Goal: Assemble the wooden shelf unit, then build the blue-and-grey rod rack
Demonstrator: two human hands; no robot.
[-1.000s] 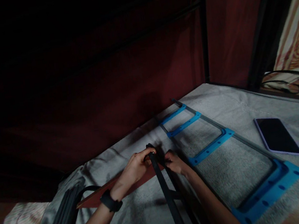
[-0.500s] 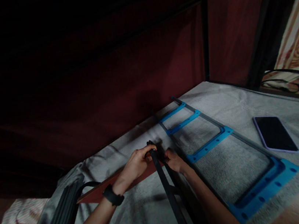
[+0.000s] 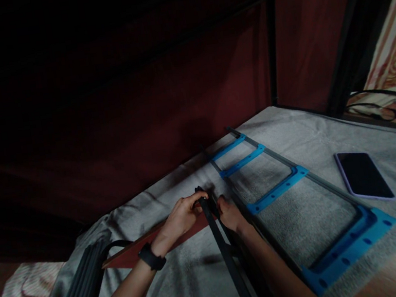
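My left hand (image 3: 183, 215), with a black watch on its wrist, is closed round the far end of a long black metal frame (image 3: 222, 247). Its thumb presses by a small shiny spot near the tip. My right hand (image 3: 230, 214) is closed at the frame's other bar, fingers curled and partly hidden, so I cannot tell if a small part is in them. The frame's two bars run toward me, joined by a short crosspiece. Under my left wrist lies a reddish-brown board (image 3: 135, 251). Right of my hands lies a grey frame with blue crosspieces (image 3: 279, 190).
A phone (image 3: 364, 175) lies at the right on the grey cloth (image 3: 313, 127). Several dark bars (image 3: 83, 287) rest in a bundle at the left. A dark red wooden panel (image 3: 177, 102) stands upright behind. Cables (image 3: 379, 105) lie at the far right.
My right hand has shifted very slightly against the black frame. The left hand keeps its grip, and the other things lie as before.
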